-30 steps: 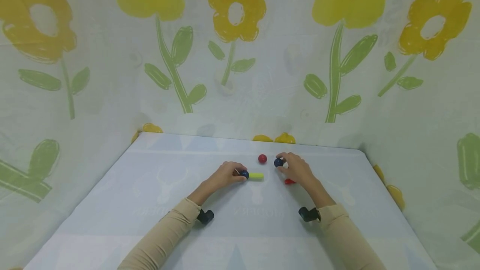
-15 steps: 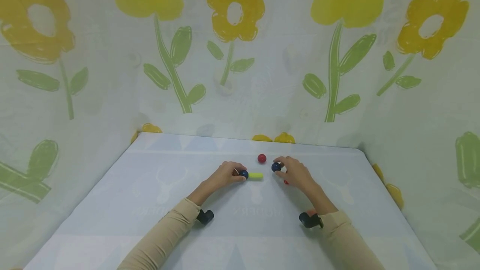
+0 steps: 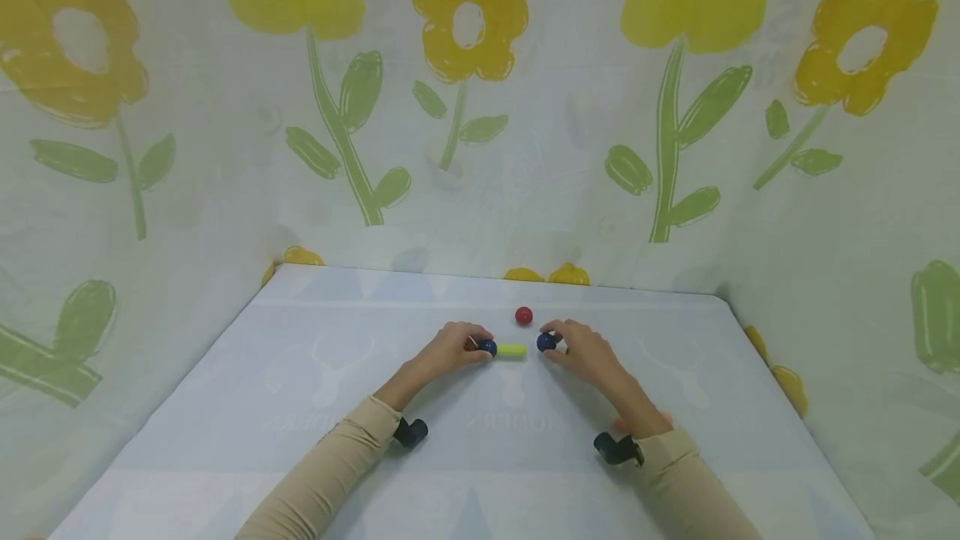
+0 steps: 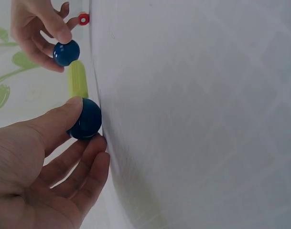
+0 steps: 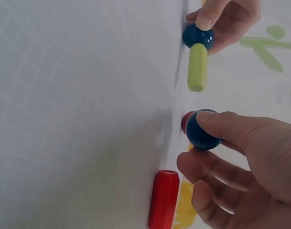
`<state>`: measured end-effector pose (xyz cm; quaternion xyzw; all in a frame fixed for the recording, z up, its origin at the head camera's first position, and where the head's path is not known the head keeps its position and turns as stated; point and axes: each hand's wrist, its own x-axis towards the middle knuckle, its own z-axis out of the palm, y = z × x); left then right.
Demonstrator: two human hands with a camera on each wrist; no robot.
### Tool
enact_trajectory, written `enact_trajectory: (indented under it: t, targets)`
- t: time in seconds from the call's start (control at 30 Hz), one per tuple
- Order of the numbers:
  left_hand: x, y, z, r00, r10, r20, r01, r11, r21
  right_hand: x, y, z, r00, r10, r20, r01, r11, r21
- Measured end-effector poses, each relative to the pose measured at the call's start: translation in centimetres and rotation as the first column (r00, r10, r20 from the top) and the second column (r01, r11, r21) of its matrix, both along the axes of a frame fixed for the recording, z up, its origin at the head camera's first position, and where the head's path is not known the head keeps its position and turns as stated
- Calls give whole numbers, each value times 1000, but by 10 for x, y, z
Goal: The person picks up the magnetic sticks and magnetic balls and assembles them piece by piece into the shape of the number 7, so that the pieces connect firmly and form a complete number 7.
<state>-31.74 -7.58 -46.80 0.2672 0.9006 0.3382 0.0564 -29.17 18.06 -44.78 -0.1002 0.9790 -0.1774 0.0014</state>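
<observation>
**Two blue balls, one yellow rod between them**

On the white table (image 3: 300,407), the left hand (image 3: 442,352) pinches a blue ball (image 3: 488,347) between thumb and fingers; this ball touches the left end of a yellow-green rod (image 3: 512,351) lying flat. Just right of the rod's free end, the right hand (image 3: 588,352) pinches a second blue ball (image 3: 546,342) between thumb and fingertips, close to the rod but apart from it. A red ball (image 3: 523,315) sits just behind the rod. A red rod (image 5: 163,198) lies beneath the right hand.
</observation>
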Motion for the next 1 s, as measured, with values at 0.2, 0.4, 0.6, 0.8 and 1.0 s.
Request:
enact_trajectory:
  t: [0.2,0.4,0.6,0.8,1.0]
  targets:
    - [0,0,0,1000,0,-4,0,1000,4,0,-2,-3,1000,2,12,-2,1000,6]
    - [1,1,1,1000,5,-7,-5,1000,-4,3,-3,-5,1000,8,13,-8,1000,8]
    - [1,1,1,1000,-2,-14,2,1000,0,4,-4,-5,999,33,0,-33,999,20]
    - [0,1,1,1000,-3,-18,3,1000,-1,5,-5,-7,999,39,6,-39,999,23]
    - [0,1,-1,1000,-7,-16,7,1000,-1,7,-5,-10,999,40,4,-40,999,19]
